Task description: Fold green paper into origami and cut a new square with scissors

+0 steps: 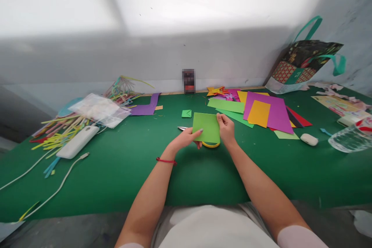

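A light green square of paper (207, 128) is held up over the table between both my hands. My left hand (187, 138) grips its lower left side, with the thumb on the front and the fingers behind. At the upper right edge, my right hand (226, 127) pinches the sheet. Scissors (211, 145) lie beneath and behind the paper: a yellow handle loop shows below it and the blade tip to the left. The rest of them is hidden. Just beyond the paper, a small folded green paper envelope (186, 114) lies on the table.
The table has a green top (133, 178). Colored paper sheets (270, 112), an earbud case (309, 139), a plastic bottle (351, 137) and a patterned bag (299, 66) are on the right. Paper strips (58, 131), a white power bank (78, 142) and cables (62, 182) occupy the left.
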`<state>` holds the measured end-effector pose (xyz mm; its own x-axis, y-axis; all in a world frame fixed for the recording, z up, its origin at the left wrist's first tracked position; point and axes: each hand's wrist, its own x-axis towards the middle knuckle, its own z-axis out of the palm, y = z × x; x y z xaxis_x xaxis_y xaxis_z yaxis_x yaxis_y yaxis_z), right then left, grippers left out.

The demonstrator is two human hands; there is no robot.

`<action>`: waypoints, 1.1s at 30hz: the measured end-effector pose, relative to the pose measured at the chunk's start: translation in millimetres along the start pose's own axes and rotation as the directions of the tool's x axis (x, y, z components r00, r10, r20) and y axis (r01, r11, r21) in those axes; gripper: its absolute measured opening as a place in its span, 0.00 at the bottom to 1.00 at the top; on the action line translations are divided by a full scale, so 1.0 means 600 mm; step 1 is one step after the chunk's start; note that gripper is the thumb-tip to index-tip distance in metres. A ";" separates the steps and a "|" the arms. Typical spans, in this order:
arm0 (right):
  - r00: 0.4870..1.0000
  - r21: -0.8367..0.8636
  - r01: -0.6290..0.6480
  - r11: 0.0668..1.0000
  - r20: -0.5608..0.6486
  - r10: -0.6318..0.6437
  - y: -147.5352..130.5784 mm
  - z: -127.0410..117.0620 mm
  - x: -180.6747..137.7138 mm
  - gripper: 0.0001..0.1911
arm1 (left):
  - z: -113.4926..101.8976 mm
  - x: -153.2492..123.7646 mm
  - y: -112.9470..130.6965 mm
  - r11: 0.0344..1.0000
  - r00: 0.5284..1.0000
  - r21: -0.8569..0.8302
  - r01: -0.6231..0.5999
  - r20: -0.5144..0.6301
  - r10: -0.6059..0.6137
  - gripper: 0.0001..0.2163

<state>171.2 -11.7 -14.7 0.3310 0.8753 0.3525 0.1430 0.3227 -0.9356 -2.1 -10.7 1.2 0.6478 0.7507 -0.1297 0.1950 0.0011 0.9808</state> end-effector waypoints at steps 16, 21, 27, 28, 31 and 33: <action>0.983 -0.068 0.006 0.998 -0.183 -0.018 0.007 -0.013 0.012 0.28 | -0.011 0.003 -0.004 0.999 0.999 -0.023 -0.039 -0.023 0.038 0.16; 0.982 -0.080 0.008 0.997 -0.190 -0.023 0.006 -0.013 0.012 0.28 | -0.012 0.002 -0.005 0.997 0.998 -0.067 -0.045 -0.053 0.042 0.19; 0.981 -0.077 -0.009 0.997 -0.196 -0.006 0.008 -0.013 0.013 0.28 | -0.009 -0.003 0.002 0.997 0.995 -0.081 0.010 -0.097 -0.018 0.24; 0.981 -0.075 -0.010 0.997 -0.192 -0.005 0.008 -0.013 0.013 0.27 | -0.008 -0.003 0.003 0.995 0.994 -0.093 0.024 -0.102 -0.034 0.25; 0.982 -0.073 -0.009 0.997 -0.187 -0.005 0.009 -0.013 0.012 0.27 | -0.006 -0.003 0.004 0.991 0.993 -0.124 0.047 -0.106 -0.061 0.25; 0.982 -0.076 -0.008 0.997 -0.187 -0.006 0.009 -0.012 0.012 0.27 | -0.006 -0.003 0.005 0.990 0.992 -0.136 0.050 -0.109 -0.065 0.25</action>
<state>181.4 -6.2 -17.3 0.4986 0.7907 0.3552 0.2105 0.2871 -0.9345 -5.2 -9.7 4.9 0.5493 0.8168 -0.1764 0.1255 0.1281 0.9838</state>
